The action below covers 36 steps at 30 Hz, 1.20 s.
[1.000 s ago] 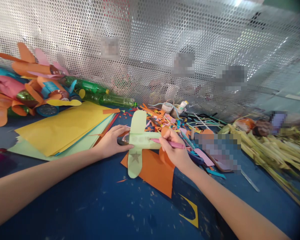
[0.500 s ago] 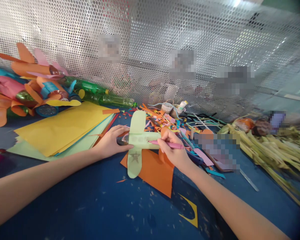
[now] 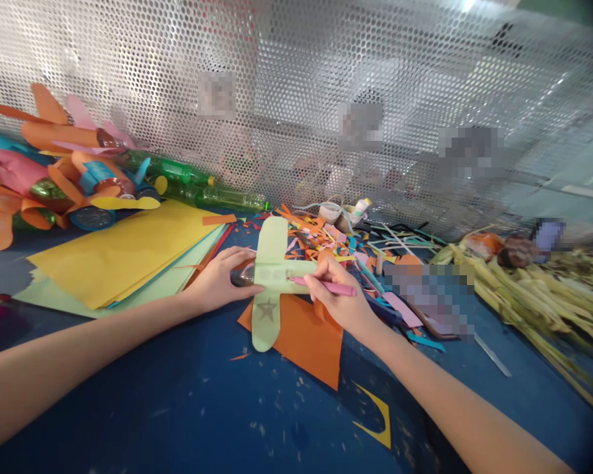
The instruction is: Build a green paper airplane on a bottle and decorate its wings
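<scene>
A toy airplane (image 3: 268,322) lies in the middle of the blue table, made of pale green paper around a bottle. Its rounded wings point away from me and toward me, and a dark star marks the near wing. My left hand (image 3: 221,280) grips the bottle end at the left, thumb and fingers around it. In my right hand (image 3: 337,289) is a pink pen (image 3: 338,288), its tip at the green paper body near some faint marks. Beneath the airplane and my right hand is an orange paper sheet (image 3: 309,349).
Yellow paper (image 3: 123,253) tops a stack of sheets at left, near several paper-covered bottle planes (image 3: 62,135). Green bottles (image 3: 232,199) lie behind. Paper scraps (image 3: 321,234), a phone-like blurred object (image 3: 439,316) and dry husks (image 3: 494,289) spread rightward. A perforated metal screen (image 3: 296,85) stands at the back.
My right hand has shifted slightly left with the pink pen, its tip moving a little along the paper body. My left hand and the airplane have stayed put.
</scene>
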Available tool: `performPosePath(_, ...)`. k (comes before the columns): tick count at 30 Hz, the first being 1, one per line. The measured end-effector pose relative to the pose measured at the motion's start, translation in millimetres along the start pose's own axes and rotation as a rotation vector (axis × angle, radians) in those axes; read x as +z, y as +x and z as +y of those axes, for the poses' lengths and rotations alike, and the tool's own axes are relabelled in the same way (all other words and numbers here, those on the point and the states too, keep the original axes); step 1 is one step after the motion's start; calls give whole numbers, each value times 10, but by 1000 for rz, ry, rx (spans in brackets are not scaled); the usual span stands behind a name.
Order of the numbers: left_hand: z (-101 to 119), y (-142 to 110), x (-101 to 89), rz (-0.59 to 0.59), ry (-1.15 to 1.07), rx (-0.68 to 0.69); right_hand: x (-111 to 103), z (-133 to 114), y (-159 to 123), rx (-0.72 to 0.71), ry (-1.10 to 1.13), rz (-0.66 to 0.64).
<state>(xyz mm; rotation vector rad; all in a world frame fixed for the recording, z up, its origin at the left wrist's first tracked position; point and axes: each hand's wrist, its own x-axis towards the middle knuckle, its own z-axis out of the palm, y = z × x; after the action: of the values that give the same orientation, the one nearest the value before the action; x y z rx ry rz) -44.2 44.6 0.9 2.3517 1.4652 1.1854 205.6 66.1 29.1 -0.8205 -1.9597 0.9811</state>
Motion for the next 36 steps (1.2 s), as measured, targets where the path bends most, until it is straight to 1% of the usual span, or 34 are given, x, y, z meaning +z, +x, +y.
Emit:
performPosePath(2,10,3,-6,-9,0,-3,-3,6,2,0,-8,0)
performPosePath(5,19,6,-14,-23,0,-1,-13,31,1,-9,-54,35)
performPosePath(10,9,1,-12,-9,6,2,-41,75,-1,-30,-94,76)
performPosePath(15,3,-2,-9,-20,10,-7,-54,80,13,-42,-123,112)
performPosePath(21,12,3,-11,-21,-10,-2,-45,78,18,-44,-103,113)
performPosePath(26,12,2,-11,-20,-10,-1,-34,48,8,-19,-107,75)
performPosePath(29,13,3,-12,-17,-7,1,-34,50,8,-34,-135,100)
performPosePath(32,15,4,-16,-14,-14,6,-35,72,13,-48,-103,115)
performPosePath(36,12,3,-12,-11,-10,10,-33,88,12,-43,-97,101)
